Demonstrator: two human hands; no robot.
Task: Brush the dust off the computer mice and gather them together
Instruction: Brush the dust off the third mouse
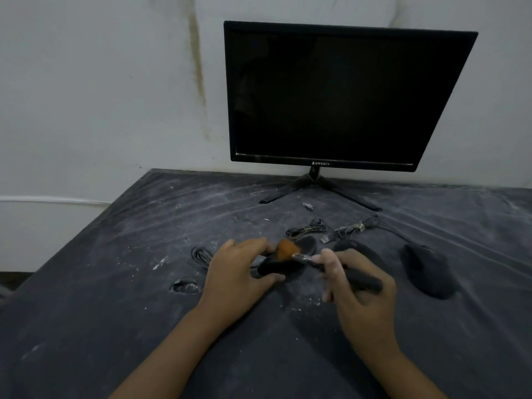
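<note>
1. Left hand [239, 269], just left of frame centre: fingers and thumb are curled round the held mouse [273, 269]. The mouse is matte black and low, lying roughly along 9–3. Can't tell whether it's lifted off the cloth or resting on it.
2. Right hand [359, 300], at 3 o'clock of the left and close beside it: fingers are wrapped round the brush [364, 280]. It has a black handle and a silver ferrule. The orange bristles [288, 250] are motion-blurred and sit on the far edge of the held mouse.
3. Dark cloth [115, 326] covers the table, streaked with pale dust and white specks. There's a small dent [185, 286] at 9 o'clock of the left hand.
4. Right-side mouse [426, 272], at 3 o'clock of the right hand and well apart from it: bulky, matte black and upright on the cloth.
5. Third mouse [354, 249], at 12 o'clock of the right hand, is partly hidden behind it. A dark oval [308, 244] just behind the bristles is mouse-shaped but too dark to confirm.
6. Cables: a black coil [200, 254] at 10 o'clock of the left hand, and two tied bundles [306, 230] [354, 227] at 12 o'clock of the hands. A USB plug [325, 239] lies between the bundles.
7. Monitor [339, 96] stands at the far edge on a V-stand with its screen off. The stained white wall [198, 67] is behind it.
</note>
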